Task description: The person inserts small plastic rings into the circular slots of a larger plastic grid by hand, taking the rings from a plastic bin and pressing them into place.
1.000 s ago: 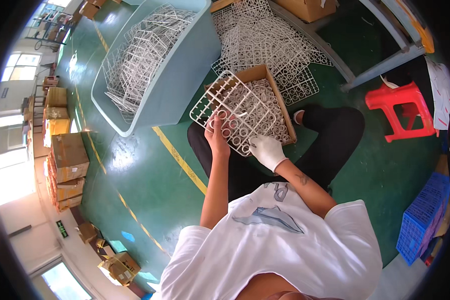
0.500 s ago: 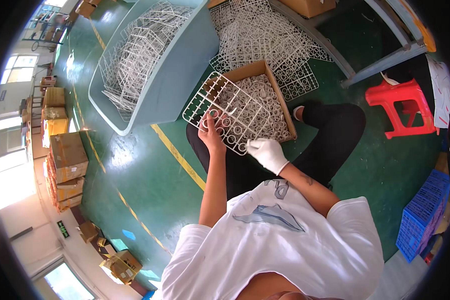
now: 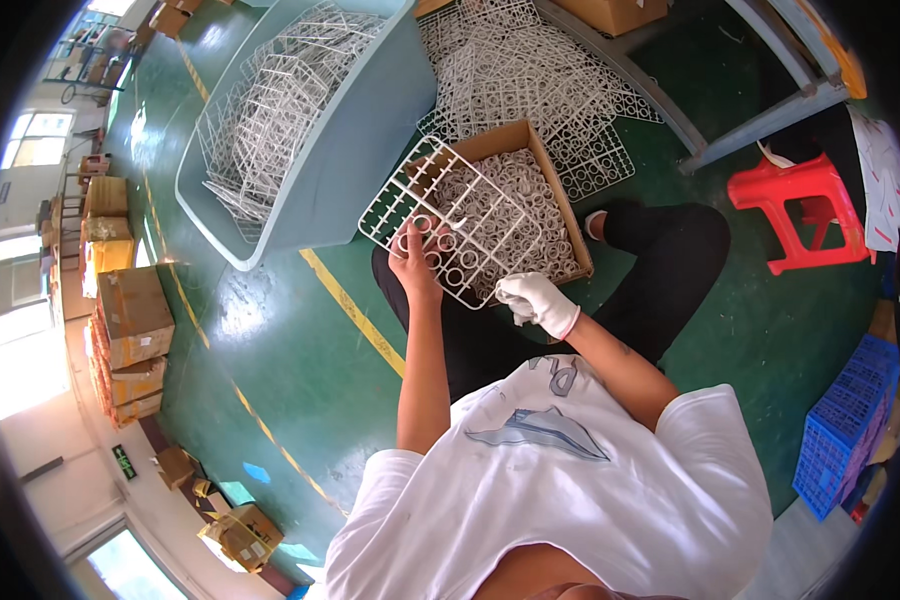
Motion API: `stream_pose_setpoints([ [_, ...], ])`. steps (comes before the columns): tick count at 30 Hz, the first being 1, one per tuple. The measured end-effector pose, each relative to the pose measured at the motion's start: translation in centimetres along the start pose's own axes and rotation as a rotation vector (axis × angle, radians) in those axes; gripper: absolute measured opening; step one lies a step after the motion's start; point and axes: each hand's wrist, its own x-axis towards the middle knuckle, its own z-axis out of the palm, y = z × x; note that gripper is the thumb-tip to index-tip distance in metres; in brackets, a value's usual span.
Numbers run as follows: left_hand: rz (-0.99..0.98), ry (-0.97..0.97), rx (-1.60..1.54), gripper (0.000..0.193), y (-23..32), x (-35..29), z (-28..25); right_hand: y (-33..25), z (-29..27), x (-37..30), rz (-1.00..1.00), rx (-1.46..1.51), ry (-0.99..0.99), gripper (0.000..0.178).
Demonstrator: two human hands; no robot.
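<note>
Frame [image 3: 458, 224], one, left hand [image 3: 415, 266] fingers gripping it, right hand [image 3: 540, 303] fingers curled, grip unclear, one open carton [image 3: 505, 140]

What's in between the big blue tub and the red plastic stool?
In the head view: the white lattice frame in the left hand, the open brown cardboard box of small white rings, legs in black trousers, green floor.

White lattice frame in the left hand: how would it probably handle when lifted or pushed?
The white lattice frame is probably fairly stiff, since it extends nearly flat beyond the left hand. It looks light for its size, being thin bars with open gaps. Its flat shape should slide rather than roll, though short stubs might snag.
</note>
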Motion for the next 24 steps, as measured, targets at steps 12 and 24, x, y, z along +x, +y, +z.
stream_pose_setpoints([
  [12,-0.029,-0.125,0.203,0.03,0.3,-1.9,2.2,-2.1,2.0,2.9,-0.363,-1.165,0.421,0.016],
  [24,0.026,0.027,0.055,0.032,0.3,-1.5,2.1,-0.4,3.5,1.7,-0.771,-1.323,0.396,0.013],
])
